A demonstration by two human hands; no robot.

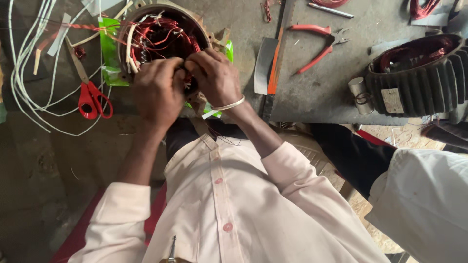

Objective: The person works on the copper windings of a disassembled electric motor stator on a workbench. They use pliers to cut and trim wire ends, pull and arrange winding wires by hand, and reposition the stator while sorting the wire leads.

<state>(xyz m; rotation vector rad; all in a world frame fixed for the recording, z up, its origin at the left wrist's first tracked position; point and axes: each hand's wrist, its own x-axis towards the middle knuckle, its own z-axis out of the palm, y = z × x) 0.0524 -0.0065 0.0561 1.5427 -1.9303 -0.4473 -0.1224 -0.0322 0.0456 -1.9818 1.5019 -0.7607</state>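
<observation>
Both hands pinching windings at the near rim of a round metal motor stator.

The round metal motor stator (163, 34), packed with red copper coils, sits on the grey workbench (312, 92). Left hand (157, 92) and right hand (215, 78) have fingers closed together on its wires. Red-handled scissors (90, 100) lie left; red-handled pliers (319, 44) lie right, well apart.

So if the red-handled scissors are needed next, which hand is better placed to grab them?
Probably the left hand. The scissors lie on the table just to its left, while the right hand sits on the far side of the motor stator and would have to cross over.
</observation>
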